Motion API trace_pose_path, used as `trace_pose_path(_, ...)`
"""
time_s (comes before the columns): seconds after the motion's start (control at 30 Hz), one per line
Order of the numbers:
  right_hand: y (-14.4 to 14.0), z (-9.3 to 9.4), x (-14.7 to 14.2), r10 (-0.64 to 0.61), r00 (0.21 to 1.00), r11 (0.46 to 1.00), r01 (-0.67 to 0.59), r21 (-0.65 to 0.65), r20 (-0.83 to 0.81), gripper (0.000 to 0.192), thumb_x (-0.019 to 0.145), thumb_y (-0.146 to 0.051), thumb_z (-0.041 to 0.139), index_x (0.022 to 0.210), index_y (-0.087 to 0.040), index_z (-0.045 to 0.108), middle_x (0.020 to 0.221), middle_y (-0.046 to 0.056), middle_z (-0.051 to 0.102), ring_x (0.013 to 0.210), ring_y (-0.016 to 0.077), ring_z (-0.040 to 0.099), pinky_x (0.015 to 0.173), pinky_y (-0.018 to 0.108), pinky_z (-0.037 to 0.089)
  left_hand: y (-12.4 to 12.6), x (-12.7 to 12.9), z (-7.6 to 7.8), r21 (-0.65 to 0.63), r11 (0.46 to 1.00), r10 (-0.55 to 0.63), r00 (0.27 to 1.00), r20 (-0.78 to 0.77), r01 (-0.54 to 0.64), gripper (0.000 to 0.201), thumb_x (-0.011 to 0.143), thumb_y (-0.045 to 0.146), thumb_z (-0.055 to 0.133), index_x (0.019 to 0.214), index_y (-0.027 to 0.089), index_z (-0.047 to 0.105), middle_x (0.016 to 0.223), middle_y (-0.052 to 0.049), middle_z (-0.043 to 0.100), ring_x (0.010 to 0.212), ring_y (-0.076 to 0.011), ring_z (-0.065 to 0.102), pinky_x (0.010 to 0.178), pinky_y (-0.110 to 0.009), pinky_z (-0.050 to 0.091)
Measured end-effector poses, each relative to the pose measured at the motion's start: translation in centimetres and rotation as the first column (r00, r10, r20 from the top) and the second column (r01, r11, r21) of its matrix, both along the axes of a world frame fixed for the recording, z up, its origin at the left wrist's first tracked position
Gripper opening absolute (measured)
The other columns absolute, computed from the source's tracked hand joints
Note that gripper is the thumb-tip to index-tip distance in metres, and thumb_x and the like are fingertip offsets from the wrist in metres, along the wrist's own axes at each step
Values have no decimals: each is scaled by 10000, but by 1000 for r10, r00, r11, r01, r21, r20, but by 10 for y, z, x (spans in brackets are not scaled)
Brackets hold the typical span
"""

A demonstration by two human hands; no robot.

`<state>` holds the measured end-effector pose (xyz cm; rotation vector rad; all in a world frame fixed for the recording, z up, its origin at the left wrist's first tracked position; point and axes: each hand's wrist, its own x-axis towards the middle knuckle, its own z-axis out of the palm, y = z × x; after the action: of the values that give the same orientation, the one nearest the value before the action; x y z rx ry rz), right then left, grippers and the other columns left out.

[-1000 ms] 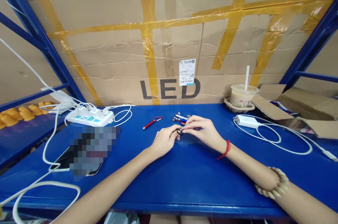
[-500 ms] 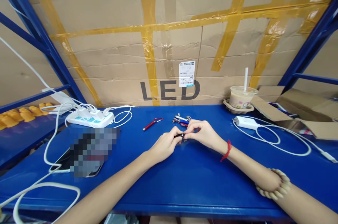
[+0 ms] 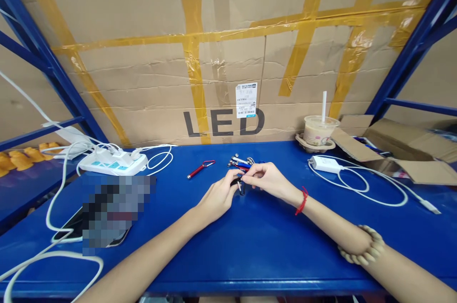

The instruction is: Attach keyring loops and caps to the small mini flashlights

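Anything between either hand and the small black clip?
Nothing visible. The left hand holds the small black clip, and the right hand is right at it. The blue and red sticks lie beyond the hands, not between.

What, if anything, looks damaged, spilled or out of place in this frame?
No spill is visible. The LED-marked cardboard panel behind the table is creased and patched with yellow tape, and blocky pixelation hides much of the dark device at left. The black clip pinched between left hand and right hand is too small to check.
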<state>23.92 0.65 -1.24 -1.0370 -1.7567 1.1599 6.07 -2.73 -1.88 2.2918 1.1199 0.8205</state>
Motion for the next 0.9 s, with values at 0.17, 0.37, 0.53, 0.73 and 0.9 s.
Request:
trace_pose_path(0.17, 2, -5, -1, -20, 999, 1000, 20, 0, 39, 347, 649, -457, 674, 603, -125, 586, 480, 13, 541, 434, 96, 473, 404, 195, 336, 3, 2, -1, 18, 999, 32, 999, 13, -32, 213, 878, 192, 315, 1036, 208, 457, 885, -19, 583, 772, -137, 555, 710, -235, 407)
trace_pose_path(0.37, 5, -5, 1, -16, 1000, 952, 18, 307, -8, 257, 677, -384, 692, 747, -140, 653, 698, 37, 581, 498, 103, 506, 465, 228, 412, 9, 5, -6, -11, 998, 55, 988, 141, -54, 192, 865, 174, 334, 970, 189, 494, 776, 6, 576, 668, -103, 529, 640, -193, 390)
trace_pose_path(0.53, 9, -5, 7, 62, 995, 855, -96, 509, 82, 251, 764, -424, 617, 768, -185, 694, 822, 66, 579, 620, 140, 543, 496, 239, 444, 8, 2, -3, -97, 992, 95, 991, 93, -86, 176, 864, 211, 357, 800, 178, 519, 724, 26, 591, 663, -102, 529, 636, -193, 371)
trace_pose_path(0.73, 8, -3, 13, -9, 954, 712, -204, 672, 299, 237, 825, -381, 566, 718, -204, 681, 872, 52, 569, 694, 138, 552, 670, 263, 449, 6, -3, -1, -114, 993, 17, 1000, 21, -15, 200, 877, 230, 337, 786, 181, 508, 739, 35, 597, 692, -100, 533, 688, -196, 372)
trace_pose_path(0.9, 2, 2, 13, 1, 916, 659, -303, 689, 401, 254, 852, -338, 534, 679, -183, 635, 891, 50, 552, 742, 136, 544, 665, 236, 429, 6, -6, -6, -106, 993, -56, 998, -11, 54, 161, 878, 223, 336, 786, 184, 462, 738, 40, 573, 663, -87, 513, 647, -186, 356)
